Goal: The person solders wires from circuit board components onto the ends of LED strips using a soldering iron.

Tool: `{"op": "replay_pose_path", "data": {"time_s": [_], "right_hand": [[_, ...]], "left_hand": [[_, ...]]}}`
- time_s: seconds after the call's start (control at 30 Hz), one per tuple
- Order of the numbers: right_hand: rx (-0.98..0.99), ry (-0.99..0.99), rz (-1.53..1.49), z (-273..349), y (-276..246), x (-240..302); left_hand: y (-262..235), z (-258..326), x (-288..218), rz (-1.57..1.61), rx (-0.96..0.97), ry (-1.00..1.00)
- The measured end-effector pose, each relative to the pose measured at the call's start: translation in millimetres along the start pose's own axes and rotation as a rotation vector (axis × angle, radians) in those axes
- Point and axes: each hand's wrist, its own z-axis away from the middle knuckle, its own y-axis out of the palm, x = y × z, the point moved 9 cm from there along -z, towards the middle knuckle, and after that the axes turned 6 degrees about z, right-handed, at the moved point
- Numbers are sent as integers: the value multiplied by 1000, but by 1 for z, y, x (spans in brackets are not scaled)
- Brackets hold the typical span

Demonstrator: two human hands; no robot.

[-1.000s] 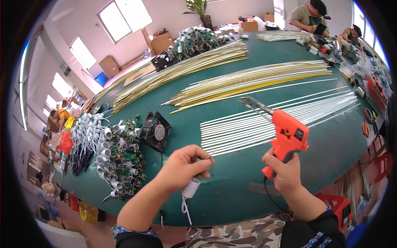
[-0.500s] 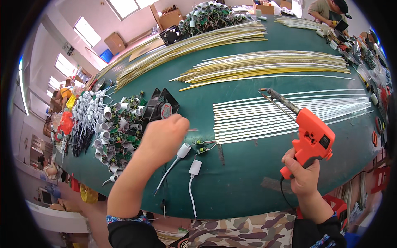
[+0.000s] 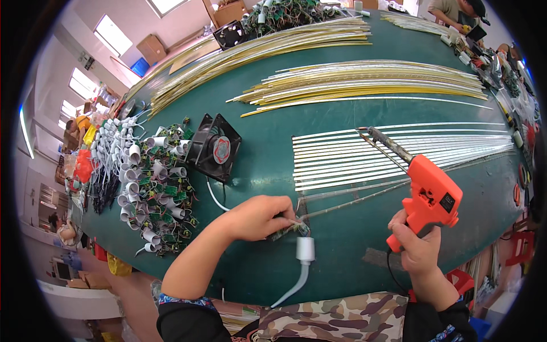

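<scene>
My left hand (image 3: 259,218) is closed in a pinch on a small green circuit board (image 3: 297,227) with thin wires, at the near left ends of the strips. Just below it lies a white cylindrical cap (image 3: 306,249) with a thick white cable. My right hand (image 3: 420,246) grips the handle of a red soldering gun (image 3: 430,188), its metal tip raised over the row of slim white strips (image 3: 353,165). Two nearest strips (image 3: 359,199) slant toward the board, blurred. A second white cable (image 3: 215,196) runs behind my left hand, which hides its end.
A black fan (image 3: 215,149) stands left of the strips, beside a heap of white caps with green boards (image 3: 162,194). Yellow and white strip bundles (image 3: 364,82) lie farther back. At the far right, another person (image 3: 458,14) works by the table.
My left hand has come down and right from near the fan to take the circuit board. The cap and the nearest strips have shifted. My right hand holds the soldering gun almost still.
</scene>
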Motion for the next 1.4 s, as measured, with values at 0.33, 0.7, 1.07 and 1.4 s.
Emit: {"op": "replay_pose_path", "data": {"time_s": [0.33, 0.7, 1.07, 1.4], "right_hand": [[47, 35, 47, -5, -2, -8], [255, -5, 103, -7, 24, 1], [367, -84, 475, 1, 52, -28], [404, -95, 538, 1, 62, -29]], "left_hand": [[-31, 3, -16, -204, -491, 150], [-16, 4, -27, -573, -619, 413], [-17, 6, -21, -630, -642, 404], [-17, 5, -21, -628, -633, 416]]}}
